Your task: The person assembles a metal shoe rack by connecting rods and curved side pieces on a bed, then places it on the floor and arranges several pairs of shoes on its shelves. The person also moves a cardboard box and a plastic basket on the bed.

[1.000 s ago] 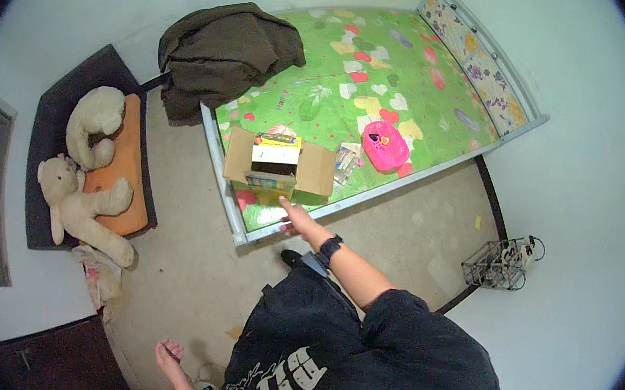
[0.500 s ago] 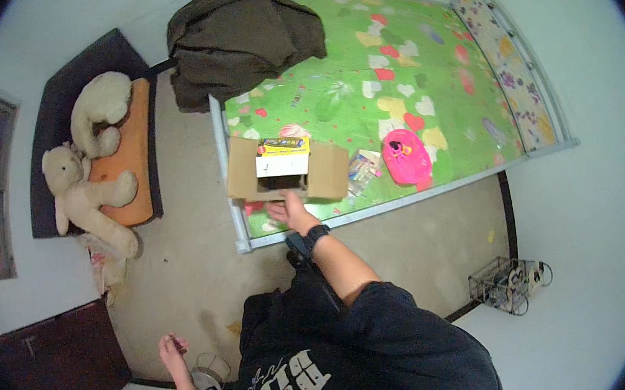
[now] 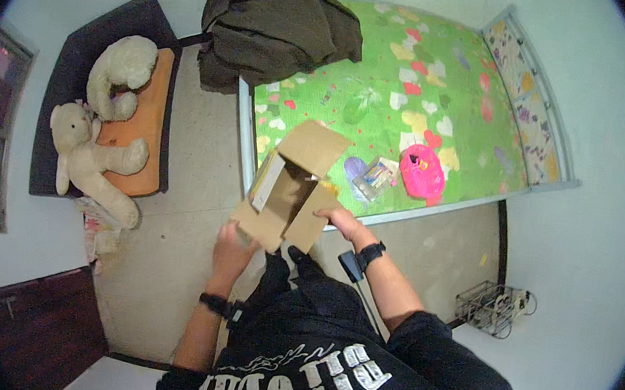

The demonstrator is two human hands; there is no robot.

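An open cardboard box (image 3: 314, 149) is tilted at the near left corner of the bed, its flaps spread. My right hand (image 3: 346, 223) grips its right flap, thumb over the cardboard. With its fingers closed on the near left flap, my left hand (image 3: 232, 250) holds the other side. Inside the box, along its left wall, stands a smaller white and yellow carton (image 3: 267, 184). Part of the box's inside lies in shadow. Close to the right hand on the bed lies a clear pack (image 3: 375, 177) of colourful items.
A pink plastic basket (image 3: 433, 189) with small things in it sits on the green heart-patterned bed (image 3: 368, 116). A dark brown cloth heap (image 3: 277, 33) covers the far left corner. Left are plush toys (image 3: 77, 130) on a seat; right, a wire basket (image 3: 486, 310) stands by the wall.
My left hand has risen from low at the left to the box. The box has turned and tilted toward me. My right hand has shifted from its near edge to the right flap.
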